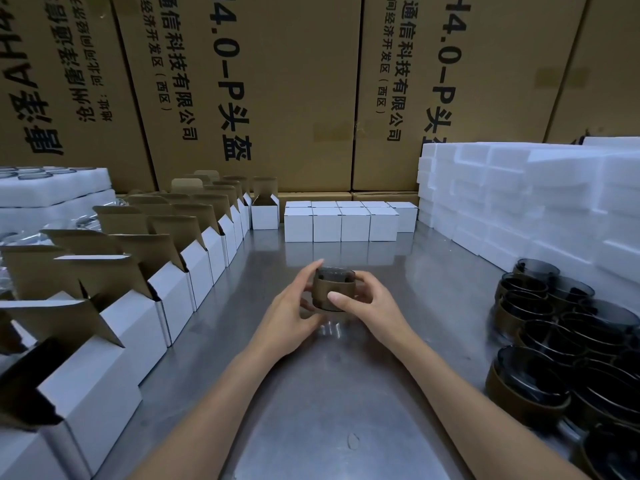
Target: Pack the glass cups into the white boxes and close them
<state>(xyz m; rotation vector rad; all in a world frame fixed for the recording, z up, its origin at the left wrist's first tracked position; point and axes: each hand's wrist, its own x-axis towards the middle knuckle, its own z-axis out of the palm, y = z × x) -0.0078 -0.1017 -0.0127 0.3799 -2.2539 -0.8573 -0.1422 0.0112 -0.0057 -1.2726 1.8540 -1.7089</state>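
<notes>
Leaning tall behind everything, brown cardboard cartons [263, 91] wall off a smooth steel table [346, 393]. Blocky white foam [519, 202] lines its right edge, open white boxes [180, 282] with raised flaps its left, closed boxes [341, 223] the back; bare metal runs between. Round smoky cups [561, 341] cluster right. Left hand [294, 306] and right hand [370, 306] curl around one sleeved glass cup [334, 289] mid-table.

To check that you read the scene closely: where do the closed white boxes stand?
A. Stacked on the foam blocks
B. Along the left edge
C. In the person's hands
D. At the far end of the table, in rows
D: the closed white boxes stand in rows at the table's far end; those along the left are open.
</notes>
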